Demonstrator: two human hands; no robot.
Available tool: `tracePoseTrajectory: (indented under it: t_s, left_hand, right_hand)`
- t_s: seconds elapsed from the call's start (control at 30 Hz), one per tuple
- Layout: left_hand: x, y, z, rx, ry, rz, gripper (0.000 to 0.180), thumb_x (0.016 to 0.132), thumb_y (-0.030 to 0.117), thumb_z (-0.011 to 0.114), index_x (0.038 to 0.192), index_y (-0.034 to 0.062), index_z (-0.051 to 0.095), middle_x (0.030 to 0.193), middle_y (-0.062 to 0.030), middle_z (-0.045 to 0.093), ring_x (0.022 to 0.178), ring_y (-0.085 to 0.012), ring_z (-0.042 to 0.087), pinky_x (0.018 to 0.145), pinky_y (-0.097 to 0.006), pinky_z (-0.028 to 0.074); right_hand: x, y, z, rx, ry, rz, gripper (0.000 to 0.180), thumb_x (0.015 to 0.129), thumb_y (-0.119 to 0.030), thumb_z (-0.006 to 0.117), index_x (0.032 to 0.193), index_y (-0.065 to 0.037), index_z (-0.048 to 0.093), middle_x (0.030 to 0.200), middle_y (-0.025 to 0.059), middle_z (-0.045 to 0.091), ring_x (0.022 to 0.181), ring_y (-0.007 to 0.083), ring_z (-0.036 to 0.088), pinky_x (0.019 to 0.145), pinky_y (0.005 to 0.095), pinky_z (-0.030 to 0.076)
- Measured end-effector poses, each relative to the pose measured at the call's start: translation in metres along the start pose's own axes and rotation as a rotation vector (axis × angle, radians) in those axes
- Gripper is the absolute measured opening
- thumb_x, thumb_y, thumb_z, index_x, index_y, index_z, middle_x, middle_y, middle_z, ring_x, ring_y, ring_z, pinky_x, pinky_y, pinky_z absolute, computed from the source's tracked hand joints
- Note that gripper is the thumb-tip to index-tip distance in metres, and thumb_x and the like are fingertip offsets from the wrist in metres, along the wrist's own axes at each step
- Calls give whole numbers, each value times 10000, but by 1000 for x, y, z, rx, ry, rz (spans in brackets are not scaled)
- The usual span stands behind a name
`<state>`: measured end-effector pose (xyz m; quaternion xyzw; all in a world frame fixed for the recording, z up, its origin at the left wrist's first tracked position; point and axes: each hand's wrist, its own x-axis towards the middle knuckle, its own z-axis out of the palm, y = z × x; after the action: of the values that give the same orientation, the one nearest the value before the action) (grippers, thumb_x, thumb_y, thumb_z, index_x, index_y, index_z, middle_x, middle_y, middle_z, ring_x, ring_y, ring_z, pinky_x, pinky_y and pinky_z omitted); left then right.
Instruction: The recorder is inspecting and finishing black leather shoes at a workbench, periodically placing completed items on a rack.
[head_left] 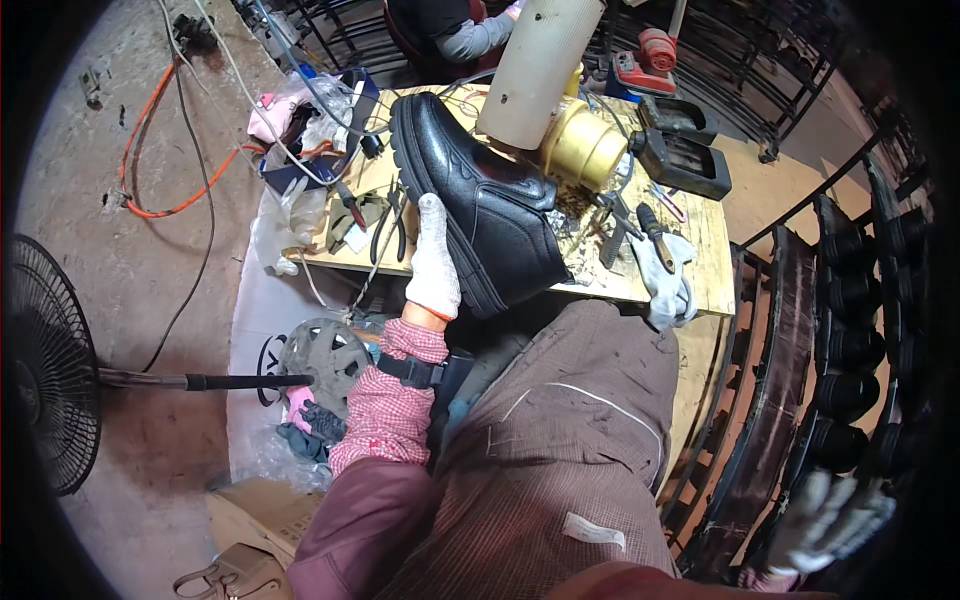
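Note:
A black leather ankle boot (505, 215) with a thick ridged sole is raised over the near edge of the wooden table, lying on its side with its toe pointing up and away. My left hand (435, 262), in a white knit glove, grips it at the sole; the fingers behind are hidden. Far out at the lower right, my gloved right hand (832, 522) reaches beside a rack of black footwear (848, 345). Its fingers look spread and slightly blurred, with nothing seen in them.
On the wooden table (705, 270) are pliers (390, 228), a white glove (665, 275), a yellow cylindrical machine part (585, 145) and black shoe-shaped blocks (683, 165). A fan (45, 365) stands at left, its pole reaching toward my left arm. Another person (450, 30) sits beyond the table.

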<state>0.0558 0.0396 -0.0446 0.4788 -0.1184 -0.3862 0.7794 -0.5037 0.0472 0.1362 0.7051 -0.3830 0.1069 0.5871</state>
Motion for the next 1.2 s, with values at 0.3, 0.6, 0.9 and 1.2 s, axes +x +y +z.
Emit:
tracePoseTrajectory:
  t_s: [0.3,0.6,0.9,1.2]
  left_hand:
    - [-7,42,63,-122,8,19,693,1020,573,568,1513,99,458,1429,-145,587,1218,-297,641,1035,-477,555]
    - [3,51,75,-76,-40,85,727,1006,602,569,1530,110,462,1477,-130,561,1277,-305,605,1118,-487,485]
    - [38,38,122,13,60,284,1200,906,382,798,1664,165,-106,1563,-140,418,1325,-302,513,1093,-465,462]
    - [30,35,81,-141,-60,138,946,953,385,751,1628,119,144,1471,-135,518,1229,-281,603,1012,-459,537]
  right_hand:
    - [29,-115,8,777,-137,1,437,880,-51,678,1315,-54,639,1502,292,500,1424,597,386,1188,647,302]
    - [35,-153,39,990,-254,28,483,812,-127,738,1283,-36,679,1502,255,528,1442,495,432,1205,599,302]
    - [78,-186,52,1229,-304,-18,653,612,-106,833,1251,-103,698,1413,188,598,1331,457,549,1118,575,418]
    - [174,-247,52,1609,-60,-135,634,825,-47,720,1441,-124,588,1357,117,667,1201,338,665,932,398,520]
